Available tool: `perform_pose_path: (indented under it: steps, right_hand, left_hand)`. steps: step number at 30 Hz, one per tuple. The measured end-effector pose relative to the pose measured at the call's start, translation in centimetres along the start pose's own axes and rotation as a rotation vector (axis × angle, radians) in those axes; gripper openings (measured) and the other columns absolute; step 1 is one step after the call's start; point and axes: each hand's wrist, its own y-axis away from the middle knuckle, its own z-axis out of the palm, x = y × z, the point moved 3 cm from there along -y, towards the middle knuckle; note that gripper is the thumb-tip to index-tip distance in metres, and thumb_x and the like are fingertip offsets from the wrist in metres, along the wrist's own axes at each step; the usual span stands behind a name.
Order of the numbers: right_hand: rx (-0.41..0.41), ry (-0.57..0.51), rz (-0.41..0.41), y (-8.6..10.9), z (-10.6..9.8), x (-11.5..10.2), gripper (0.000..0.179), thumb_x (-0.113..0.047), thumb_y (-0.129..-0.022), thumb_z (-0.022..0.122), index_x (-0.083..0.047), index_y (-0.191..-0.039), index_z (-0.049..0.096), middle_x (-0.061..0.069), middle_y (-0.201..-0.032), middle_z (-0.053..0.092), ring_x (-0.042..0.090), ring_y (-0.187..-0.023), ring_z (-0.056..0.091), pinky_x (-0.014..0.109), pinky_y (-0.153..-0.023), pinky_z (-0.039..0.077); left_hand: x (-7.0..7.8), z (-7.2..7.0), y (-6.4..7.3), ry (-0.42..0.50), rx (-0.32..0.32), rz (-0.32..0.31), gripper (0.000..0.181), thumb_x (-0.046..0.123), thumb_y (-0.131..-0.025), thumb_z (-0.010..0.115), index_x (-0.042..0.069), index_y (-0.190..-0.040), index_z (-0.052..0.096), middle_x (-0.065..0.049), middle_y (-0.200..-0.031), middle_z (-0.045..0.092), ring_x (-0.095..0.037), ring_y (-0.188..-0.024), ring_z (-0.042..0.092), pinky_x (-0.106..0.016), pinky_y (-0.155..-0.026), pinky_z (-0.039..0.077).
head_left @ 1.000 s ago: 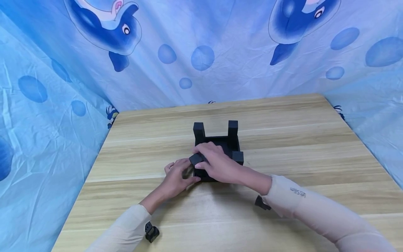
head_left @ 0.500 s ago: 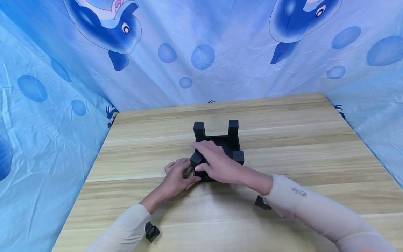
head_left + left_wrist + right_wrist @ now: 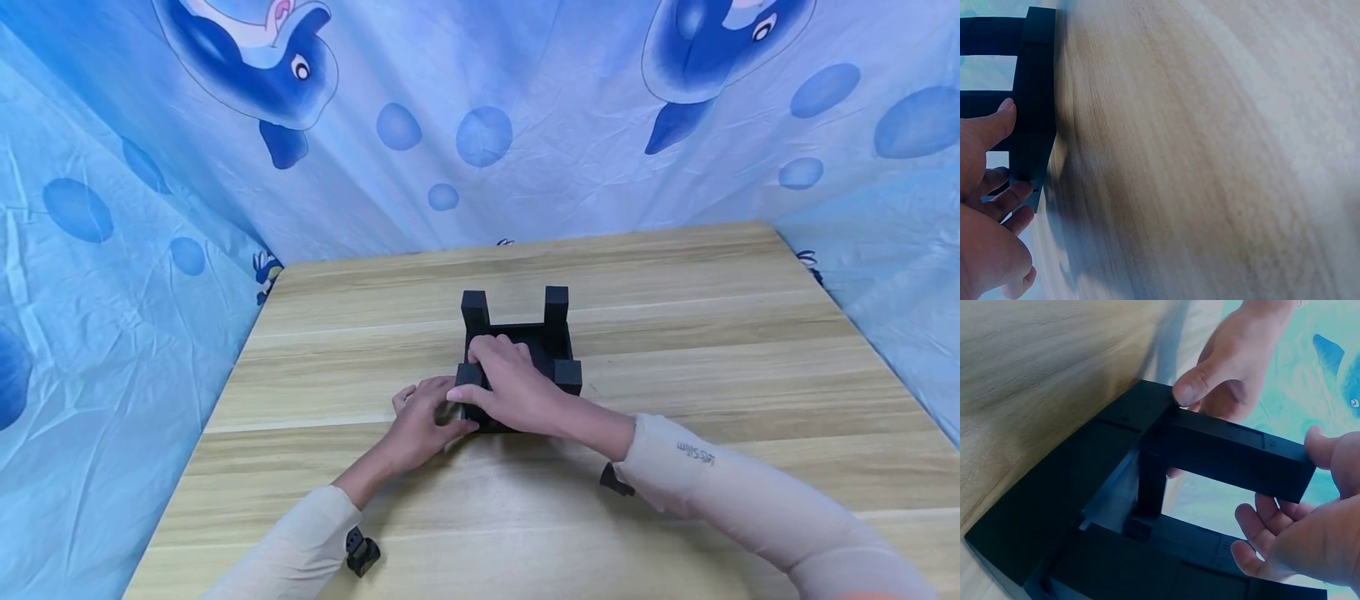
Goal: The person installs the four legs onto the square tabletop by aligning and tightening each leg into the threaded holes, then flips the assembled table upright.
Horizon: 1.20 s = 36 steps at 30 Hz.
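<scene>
A small black table (image 3: pixel 516 327) lies upside down in the middle of the wooden tabletop, its legs pointing up. My right hand (image 3: pixel 513 390) grips the near left leg (image 3: pixel 470 375) by its upper end. In the right wrist view, this square leg (image 3: pixel 1229 453) stands in the frame's corner between thumb and fingers. My left hand (image 3: pixel 423 425) holds the same corner of the black frame (image 3: pixel 1036 94) from the left, thumb on the near side and fingers on the left side. The other legs, such as the far right leg (image 3: pixel 556 308), stand upright.
A small black piece (image 3: pixel 362 554) lies beside the left sleeve. Another dark piece (image 3: pixel 617 480) shows partly under the right sleeve. The wooden tabletop (image 3: pixel 712 333) ends before a blue cloth backdrop (image 3: pixel 555 183) with dolphins at the back and sides.
The near left leg has turned from a skewed position to sit square with the frame. My right thumb and wrist have shifted slightly left; the left hand stays put.
</scene>
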Motion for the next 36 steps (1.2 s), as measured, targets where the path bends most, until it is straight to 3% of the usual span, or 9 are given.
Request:
perform_pose_path:
  steps: [8, 13, 21, 29, 36]
  right_hand:
    - [-0.058, 0.083, -0.109, 0.8, -0.3, -0.5, 0.046, -0.028, -0.096, 0.060, -0.017, -0.139, 0.049, 0.000, -0.129, 0.054, 0.018, -0.117, 0.044, 0.048, -0.098, 0.030]
    - [-0.039, 0.101, -0.143, 0.9, -0.4, -0.7, 0.041, -0.019, -0.094, 0.062, -0.016, -0.134, 0.054, -0.001, -0.128, 0.058, 0.016, -0.119, 0.049, 0.048, -0.100, 0.027]
    - [0.041, 0.129, -0.171, 1.0, -0.2, -0.8, 0.041, -0.019, -0.090, 0.068, -0.012, -0.129, 0.058, 0.002, -0.124, 0.061, 0.017, -0.117, 0.053, 0.050, -0.099, 0.028]
    - [-0.014, 0.179, -0.162, 1.2, -0.5, -1.1, 0.044, -0.020, -0.094, 0.063, -0.016, -0.136, 0.053, 0.000, -0.128, 0.057, 0.017, -0.120, 0.049, 0.048, -0.099, 0.029]
    - [0.013, 0.227, -0.189, 1.6, -2.1, -2.0, 0.042, -0.019, -0.094, 0.063, -0.018, -0.135, 0.053, 0.001, -0.127, 0.055, 0.018, -0.117, 0.047, 0.047, -0.099, 0.029]
  left_hand:
    - [0.1, 0.0, 0.1, -0.026, -0.004, 0.001, 0.048, 0.028, -0.082, 0.078, 0.019, -0.126, 0.062, 0.002, -0.131, 0.058, -0.021, -0.129, 0.044, -0.054, -0.101, 0.011]
    - [0.2, 0.0, 0.2, -0.037, 0.001, -0.004, 0.050, 0.030, -0.082, 0.078, 0.019, -0.128, 0.062, 0.000, -0.133, 0.057, -0.021, -0.129, 0.044, -0.053, -0.101, 0.012]
    - [0.3, 0.0, 0.3, -0.039, 0.005, -0.006, 0.051, 0.030, -0.082, 0.078, 0.017, -0.128, 0.062, -0.001, -0.132, 0.058, -0.021, -0.129, 0.044, -0.052, -0.101, 0.012]
    - [0.3, 0.0, 0.2, -0.032, -0.002, -0.007, 0.050, 0.029, -0.081, 0.078, 0.018, -0.127, 0.062, 0.000, -0.132, 0.057, -0.021, -0.129, 0.044, -0.053, -0.101, 0.011]
    - [0.2, -0.2, 0.1, -0.031, -0.012, 0.000, 0.054, 0.030, -0.081, 0.079, 0.022, -0.131, 0.059, 0.001, -0.133, 0.057, -0.021, -0.129, 0.043, -0.052, -0.100, 0.012]
